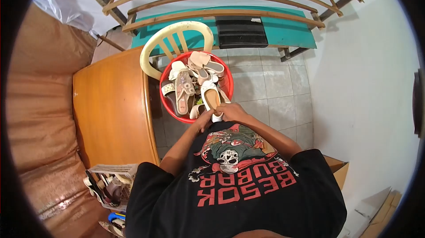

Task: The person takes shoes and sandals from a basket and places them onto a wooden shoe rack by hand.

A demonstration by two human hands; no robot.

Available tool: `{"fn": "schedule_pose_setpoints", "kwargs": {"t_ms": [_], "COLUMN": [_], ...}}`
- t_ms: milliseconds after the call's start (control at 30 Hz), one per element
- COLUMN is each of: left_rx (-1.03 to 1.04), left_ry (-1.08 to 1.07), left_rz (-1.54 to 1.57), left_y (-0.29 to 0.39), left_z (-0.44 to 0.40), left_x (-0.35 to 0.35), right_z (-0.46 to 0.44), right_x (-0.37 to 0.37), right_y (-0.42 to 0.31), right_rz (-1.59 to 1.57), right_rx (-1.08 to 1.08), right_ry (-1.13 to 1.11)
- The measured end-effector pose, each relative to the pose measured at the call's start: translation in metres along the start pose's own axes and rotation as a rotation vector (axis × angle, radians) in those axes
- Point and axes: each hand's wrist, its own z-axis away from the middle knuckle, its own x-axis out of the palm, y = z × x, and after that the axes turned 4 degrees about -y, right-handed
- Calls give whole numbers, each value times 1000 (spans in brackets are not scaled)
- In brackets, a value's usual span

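Note:
A white slip-on shoe point(208, 89) with a tan insole points away from me, its heel end close to my shirt. My right hand point(233, 111) is closed on the rim near the heel. From the other side, my left hand point(204, 120) grips the heel end, with some of its fingers hidden. Beneath and beyond the shoe, a red basket point(230, 80) is heaped with several sandals and shoes. Among them are a pink-soled sandal point(182, 100), a beige slide point(200, 59) and a dark-soled slipper point(169, 91).
The basket rests on a cream plastic chair point(204, 32). To the left stands a wooden table point(113, 105), with a shoe-filled crate point(110, 169) nearer me. Slatted shelving and a teal bench point(287, 34) are at the back. A white wall point(354, 87) closes the right side.

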Motion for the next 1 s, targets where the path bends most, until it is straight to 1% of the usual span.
{"fn": "schedule_pose_setpoints", "kwargs": {"t_ms": [67, 133, 200, 233, 267, 333, 367, 400, 433, 467, 533, 567, 600, 667, 700, 733, 767, 800, 867, 900, 933, 967, 1000], "left_rx": [60, 57, 159, 207, 202, 243, 235, 285, 290, 297, 334, 327, 320, 357, 387, 415, 417, 389, 336, 292, 316, 295, 272], "left_ry": [-54, -104, -122, -186, -160, -159, -165, -186, -206, -225, -203, -201, -202, -175, -181, -186, -179, -135, -52, 13, 39, 24, 9], "left_rz": [418, 362, 598, 670, 745, 756, 816, 864, 849, 832, 830, 817, 802, 801, 756, 707, 702, 647, 532, 510, 522, 496, 472], "left_y": [8, 9, 9, 3, 1, -6, -10, -8, -6, -2, 8, 15, 20, 28, 30, 33, 34, 34, 36, 43, 44, 46, 47], "left_z": [10, 13, 17, 8, 5, -5, -10, -12, -12, -13, -11, -11, -13, -16, -19, -23, -28, -34, -49, -50, -57, -64, -73], "left_x": [4, -5, -1, -6, -6, -6, -6, -1, 0, 1, 4, 5, 7, 16, 20, 24, 27, 31, 42, 55, 67, 75, 83], "right_z": [-1, 1, 3, 2, 2, 3, 0, -2, 3, -3, -15, -10, -11, -11, -14, -22, -25, -21, -9, -1, 9, 15, 21], "right_x": [0, -6, -10, -10, -9, -20, -17, -18, -30, -23, -18, -19, -21, -30, -23, -6, 2, -3, -13, -18, -14, -12, 3], "right_y": [-1, -3, 1, 3, 6, 1, 4, 3, -3, 4, 11, 17, 19, 25, 45, 78, 100, 109, 128, 132, 139, 147, 172], "right_rz": [-20, -76, -77, -124, -170, -184, -378, -572, -649, -650, -553, -696, -695, -13, -14, -597, -1154, -1160, -1680, -1683, -1688, -1690, -1723], "right_rx": [12, 14, 13, -21, -58, -51, -26, -2, 155, 145, -58, 49, 42, 152, 145, 272, 381, 372, 544, 565, 590, 599, 403], "right_ry": [-8, 41, 15, 8, -1, 21, 113, 200, 149, 132, 612, 540, 526, 757, 754, 411, 19, 20, -320, -261, -199, -153, -184]}}
